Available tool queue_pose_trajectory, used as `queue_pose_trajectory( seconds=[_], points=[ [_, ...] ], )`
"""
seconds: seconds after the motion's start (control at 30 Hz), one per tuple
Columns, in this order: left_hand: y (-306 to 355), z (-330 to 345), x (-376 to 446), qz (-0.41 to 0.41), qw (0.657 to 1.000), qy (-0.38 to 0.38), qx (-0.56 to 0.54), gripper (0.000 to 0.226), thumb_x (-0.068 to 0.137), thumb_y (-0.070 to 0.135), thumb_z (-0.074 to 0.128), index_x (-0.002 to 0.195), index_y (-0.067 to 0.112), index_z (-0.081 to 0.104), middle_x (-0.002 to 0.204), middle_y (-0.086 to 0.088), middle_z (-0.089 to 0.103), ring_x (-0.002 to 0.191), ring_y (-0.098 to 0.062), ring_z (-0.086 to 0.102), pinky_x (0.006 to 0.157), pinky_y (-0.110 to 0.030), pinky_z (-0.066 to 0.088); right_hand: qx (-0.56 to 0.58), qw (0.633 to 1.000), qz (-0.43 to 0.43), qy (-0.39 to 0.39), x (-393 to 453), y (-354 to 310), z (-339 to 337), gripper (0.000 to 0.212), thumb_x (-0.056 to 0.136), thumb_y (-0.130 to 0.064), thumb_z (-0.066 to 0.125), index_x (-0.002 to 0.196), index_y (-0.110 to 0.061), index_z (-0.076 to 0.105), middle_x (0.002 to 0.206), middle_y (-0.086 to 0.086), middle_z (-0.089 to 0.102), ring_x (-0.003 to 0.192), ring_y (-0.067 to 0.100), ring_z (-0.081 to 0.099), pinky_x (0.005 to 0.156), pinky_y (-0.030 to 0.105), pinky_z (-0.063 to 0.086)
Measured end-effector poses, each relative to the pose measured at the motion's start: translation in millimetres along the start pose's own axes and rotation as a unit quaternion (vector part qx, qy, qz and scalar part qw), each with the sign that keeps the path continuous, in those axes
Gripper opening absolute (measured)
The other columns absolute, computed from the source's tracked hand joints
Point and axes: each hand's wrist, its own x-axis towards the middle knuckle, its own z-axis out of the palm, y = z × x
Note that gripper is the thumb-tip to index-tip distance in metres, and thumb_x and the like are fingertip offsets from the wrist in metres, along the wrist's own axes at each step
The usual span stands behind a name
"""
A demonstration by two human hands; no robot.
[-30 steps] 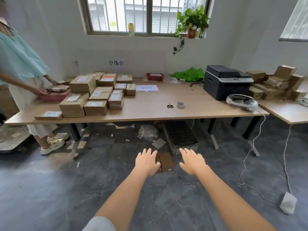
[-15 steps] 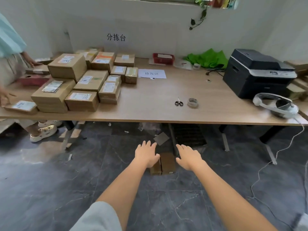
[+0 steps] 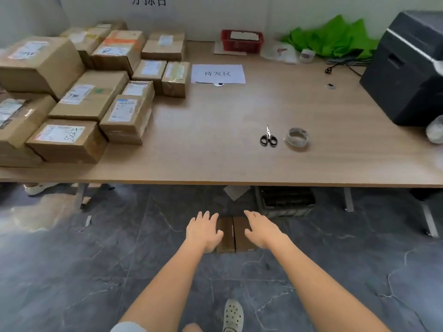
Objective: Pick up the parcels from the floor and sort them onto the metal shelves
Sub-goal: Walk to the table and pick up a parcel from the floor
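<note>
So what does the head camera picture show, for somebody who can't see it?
Two bare arms reach down, the left hand and right hand open on either side of a small brown parcel on the dark floor. Beyond stands a wooden table with stacked cardboard boxes, scissors and tape.

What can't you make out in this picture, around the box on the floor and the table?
Head view only:
- Box on the floor: sides covered by left hand and right hand; contact unclear.
- Metal shelves: outside the frame.
- Wall sign: cut by top edge.
- Printer: cut by right edge.
- Parcel labels: too small to read.
</note>
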Motion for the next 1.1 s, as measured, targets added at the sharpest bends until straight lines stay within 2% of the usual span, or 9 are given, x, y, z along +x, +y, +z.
queue_pose_trajectory(
  seconds=[0.13,0.27,0.33,0.43,0.53,0.6,0.73,0.97,1.1],
  points=[
    [-10.0,43.8,78.4,-0.026,0.998,-0.003,-0.052,0.060,0.096,0.040,0.032,0.151,0.023,0.020,0.158,-0.008,0.027,0.145,-0.029,0.027,0.117,-0.042,0.029,0.097,0.995,0.036,-0.008,80.0,26.1,43.3,0.062,0.095,-0.023,0.042,0.151,-0.016,0.016,0.154,0.011,0.031,0.138,0.029,0.037,0.111,0.039,0.036],
    [-27.8,134.1,180.1,-0.054,0.973,-0.030,-0.224,0.061,0.097,0.040,0.036,0.152,0.023,0.017,0.158,-0.006,0.028,0.142,-0.027,0.032,0.113,-0.037,0.033,0.187,0.980,0.069,-0.016,182.8,56.1,124.9,0.061,0.096,-0.019,0.044,0.150,-0.013,0.017,0.151,0.014,0.035,0.136,0.031,0.039,0.106,0.032,0.035],
    [-37.3,186.1,238.3,-0.068,0.954,-0.032,-0.289,0.062,0.096,0.040,0.038,0.152,0.022,0.018,0.158,-0.007,0.028,0.142,-0.028,0.033,0.115,-0.037,0.032,0.225,0.971,0.080,-0.015,240.9,73.6,174.8,0.061,0.095,-0.019,0.044,0.150,-0.014,0.019,0.145,0.014,0.043,0.125,0.028,0.049,0.095,0.029,0.042],
    [-55.5,261.0,324.8,-0.084,0.938,-0.051,-0.333,0.063,0.096,0.040,0.037,0.153,0.021,0.018,0.156,-0.012,0.031,0.138,-0.032,0.038,0.113,-0.039,0.035,0.256,0.962,0.093,-0.008,330.6,102.4,251.8,0.059,0.091,-0.025,0.050,0.146,-0.015,0.032,0.126,0.016,0.060,0.092,0.022,0.059,0.075,0.031,0.051],
    [-72.3,327.6,401.7,-0.086,0.933,-0.051,-0.346,0.064,0.095,0.039,0.039,0.152,0.018,0.018,0.157,-0.013,0.029,0.139,-0.032,0.036,0.114,-0.039,0.034,0.219,0.972,0.078,-0.012,404.2,126.7,316.4,0.056,0.093,-0.022,0.046,0.146,-0.013,0.032,0.124,0.016,0.060,0.091,0.023,0.058,0.067,0.027,0.047],
    [-79.9,369.0,446.0,-0.100,0.932,-0.045,-0.344,0.066,0.094,0.040,0.041,0.152,0.016,0.020,0.155,-0.015,0.031,0.137,-0.034,0.039,0.113,-0.040,0.036,0.191,0.979,0.071,-0.013,439.5,139.6,350.2,0.055,0.095,-0.018,0.042,0.147,-0.008,0.029,0.124,0.014,0.056,0.104,0.025,0.057,0.072,0.027,0.047],
    [-85.0,421.5,497.4,-0.121,0.922,-0.045,-0.365,0.065,0.097,0.041,0.040,0.152,0.013,0.020,0.157,-0.013,0.028,0.140,-0.033,0.035,0.112,-0.040,0.034,0.145,0.988,0.058,0.004,487.6,152.9,394.2,0.054,0.095,-0.016,0.043,0.145,-0.001,0.028,0.143,0.019,0.044,0.130,0.032,0.046,0.103,0.034,0.040],
    [-98.3,453.7,507.9,-0.154,0.912,-0.072,-0.373,0.064,0.096,0.041,0.038,0.150,0.010,0.025,0.155,-0.016,0.031,0.138,-0.033,0.037,0.109,-0.037,0.035,0.108,0.990,0.095,-0.008,506.5,148.5,413.7,0.069,0.096,-0.019,0.044,0.148,0.007,0.007,0.146,0.025,0.038,0.130,0.035,0.045,0.100,0.036,0.043],
    [-101.7,453.5,510.2,-0.167,0.897,-0.084,-0.400,0.064,0.096,0.041,0.039,0.151,0.011,0.024,0.152,-0.016,0.035,0.136,-0.035,0.040,0.108,-0.040,0.036,0.094,0.988,0.123,0.017,513.8,143.2,417.0,0.066,0.095,-0.018,0.046,0.147,0.006,0.014,0.143,0.022,0.042,0.128,0.035,0.047,0.099,0.037,0.044]
  ],
)
